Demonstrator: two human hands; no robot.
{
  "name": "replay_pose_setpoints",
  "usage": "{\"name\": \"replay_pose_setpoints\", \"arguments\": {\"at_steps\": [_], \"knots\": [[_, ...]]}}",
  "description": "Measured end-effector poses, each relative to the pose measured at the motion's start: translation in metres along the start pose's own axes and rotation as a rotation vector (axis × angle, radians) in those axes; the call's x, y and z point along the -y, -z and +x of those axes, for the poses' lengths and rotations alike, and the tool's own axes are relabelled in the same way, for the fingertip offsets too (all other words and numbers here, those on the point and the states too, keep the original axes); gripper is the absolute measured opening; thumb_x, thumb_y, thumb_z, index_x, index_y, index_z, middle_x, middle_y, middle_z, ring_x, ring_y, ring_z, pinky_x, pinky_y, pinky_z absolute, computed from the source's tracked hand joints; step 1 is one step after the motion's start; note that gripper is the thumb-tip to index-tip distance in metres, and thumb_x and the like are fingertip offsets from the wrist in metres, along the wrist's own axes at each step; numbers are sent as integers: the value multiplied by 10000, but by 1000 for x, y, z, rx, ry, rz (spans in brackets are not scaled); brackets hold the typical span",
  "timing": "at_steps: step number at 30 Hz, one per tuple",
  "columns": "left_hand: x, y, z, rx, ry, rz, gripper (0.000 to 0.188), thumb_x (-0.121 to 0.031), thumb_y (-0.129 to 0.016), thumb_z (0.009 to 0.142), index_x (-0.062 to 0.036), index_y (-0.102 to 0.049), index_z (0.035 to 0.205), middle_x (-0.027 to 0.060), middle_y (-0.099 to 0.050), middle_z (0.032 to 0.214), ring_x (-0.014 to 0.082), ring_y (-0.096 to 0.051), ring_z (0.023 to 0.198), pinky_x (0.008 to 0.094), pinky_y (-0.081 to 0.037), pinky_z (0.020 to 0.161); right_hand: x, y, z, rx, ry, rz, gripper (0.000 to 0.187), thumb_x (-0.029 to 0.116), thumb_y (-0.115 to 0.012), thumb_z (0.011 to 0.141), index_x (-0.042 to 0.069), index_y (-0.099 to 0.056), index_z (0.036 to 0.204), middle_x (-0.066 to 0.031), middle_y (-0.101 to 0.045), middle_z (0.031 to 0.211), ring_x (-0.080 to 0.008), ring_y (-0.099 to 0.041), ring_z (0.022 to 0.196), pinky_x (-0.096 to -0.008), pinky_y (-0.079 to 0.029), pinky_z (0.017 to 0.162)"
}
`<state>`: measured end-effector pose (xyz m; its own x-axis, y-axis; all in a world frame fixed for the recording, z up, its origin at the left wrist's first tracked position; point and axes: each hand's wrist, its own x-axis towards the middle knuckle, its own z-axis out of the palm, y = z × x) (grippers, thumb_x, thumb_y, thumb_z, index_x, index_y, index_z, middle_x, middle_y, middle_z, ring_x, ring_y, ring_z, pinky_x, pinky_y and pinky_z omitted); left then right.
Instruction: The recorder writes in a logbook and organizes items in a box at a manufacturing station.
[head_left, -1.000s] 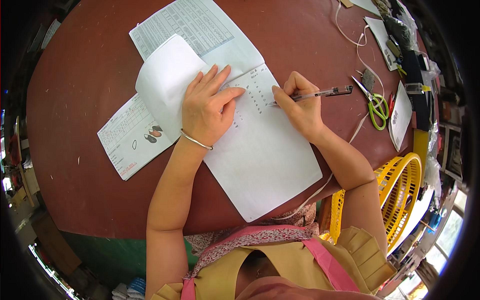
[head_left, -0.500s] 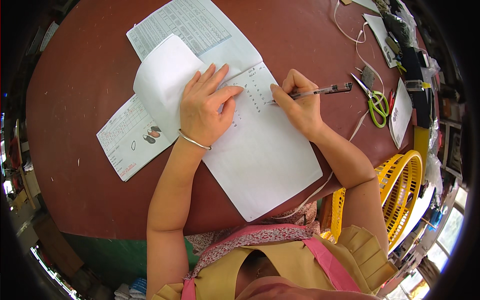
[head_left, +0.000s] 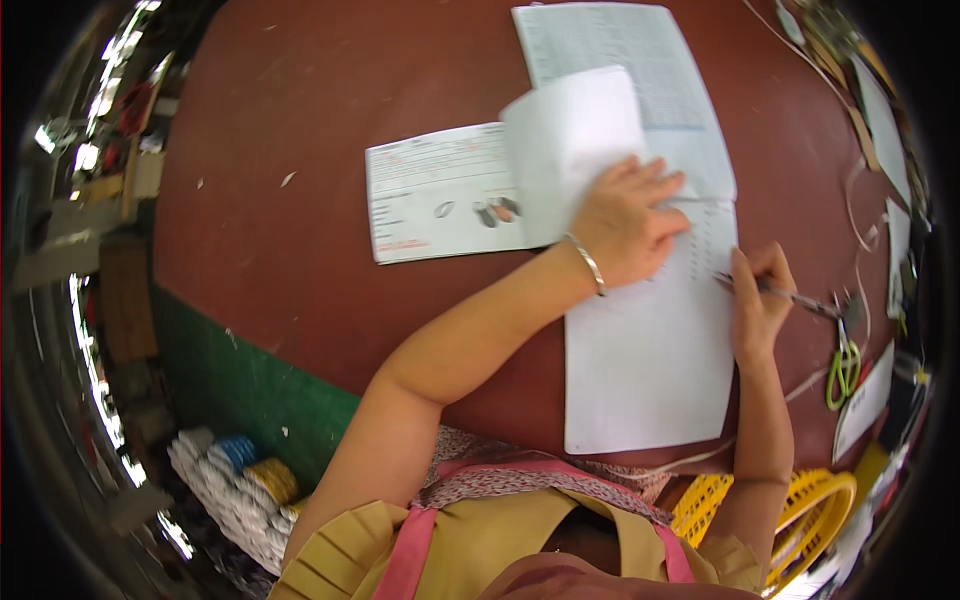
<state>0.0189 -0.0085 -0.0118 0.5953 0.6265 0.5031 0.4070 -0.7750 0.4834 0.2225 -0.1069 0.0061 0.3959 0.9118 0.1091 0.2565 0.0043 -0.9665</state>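
A white sheet (head_left: 650,370) with short columns of handwriting near its top lies on the table before me. My left hand (head_left: 628,225) rests on its upper left part, fingers stretched out, a silver bangle on the wrist. At the sheet's right edge, my right hand (head_left: 762,300) grips a clear-barrelled pen (head_left: 812,304), its tip close to the writing. Beyond the left hand, a curled-up white page (head_left: 575,125) stands partly over a printed table sheet (head_left: 625,50). To the left lies a form (head_left: 430,185) with small pictures of shoes.
Green-handled scissors (head_left: 843,375) lie on the red-brown table (head_left: 300,200), right of my right hand. A white cord (head_left: 852,205) runs along that side. A yellow slatted plastic basket or chair (head_left: 825,500) stands lower right, and bundled goods (head_left: 230,490) are piled lower left.
The view has turned, so papers and hands appear farther right and rotated. My left hand still lies on the papers and the right still holds the pen. The picture is blurrier now.
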Motion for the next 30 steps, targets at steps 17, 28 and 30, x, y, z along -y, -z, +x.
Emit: {"name": "replay_pose_setpoints", "arguments": {"at_steps": [17,28,30], "knots": [[-1,-5,-3,-36,19,-32,112,-121,-737,775,-165,-773,872,107,-659,1314,323,-567,1298,509,-392,1125,-4,2,-1,20,-29,18,353,-32,-633,947,98,-389,729,71,-396,674,-24,-298,639,-230,-283,580],[-1,0,0,-15,3,-15,168,-101,-735,757,-169,-770,906,94,-665,1292,326,-592,1268,516,-427,1099,4,-2,-1,-13,-1,-43,339,-20,-664,928,92,-427,714,63,-421,688,-28,-358,641,-222,-316,572],[1,0,0,11,22,-23,199,-93,-735,749,-172,-772,928,87,-665,1308,328,-588,1281,516,-422,1106,5,0,-1,-2,-22,-28,319,-21,-658,924,81,-443,713,47,-444,688,-41,-388,642,-241,-340,576]]}}
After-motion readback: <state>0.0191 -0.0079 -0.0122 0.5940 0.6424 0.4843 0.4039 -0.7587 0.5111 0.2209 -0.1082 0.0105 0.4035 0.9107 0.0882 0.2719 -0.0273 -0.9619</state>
